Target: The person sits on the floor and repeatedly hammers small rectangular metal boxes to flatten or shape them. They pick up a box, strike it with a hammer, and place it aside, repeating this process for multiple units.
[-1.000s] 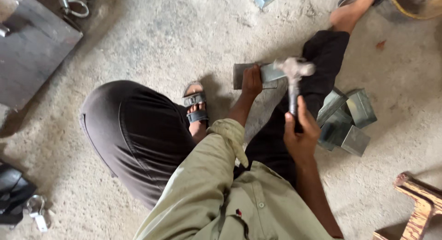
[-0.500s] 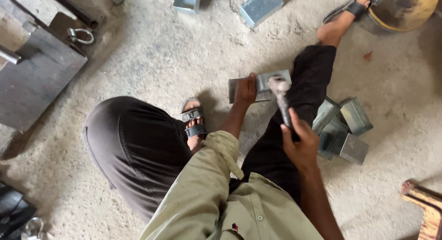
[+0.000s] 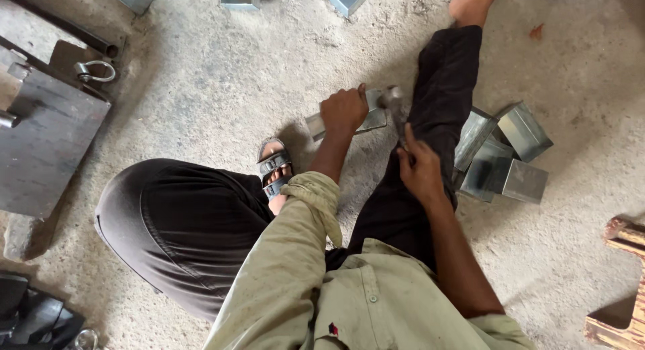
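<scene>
Seated on the concrete floor [image 3: 201, 88], a worker's left hand [image 3: 344, 110] is pinning a metal box [image 3: 342, 121] while the right hand [image 3: 420, 168], beside it, is gripping a hammer [image 3: 393, 101], best struck squarely.

View: head cam, single, worn by seated person. Faces steeply down onto concrete floor [image 3: 201, 88], wearer's own chest and legs filling lower frame. Range: close, approx. arm's reach; both hands sit mid-frame (slightly above centre). No 2nd view, so no shared area.
</scene>
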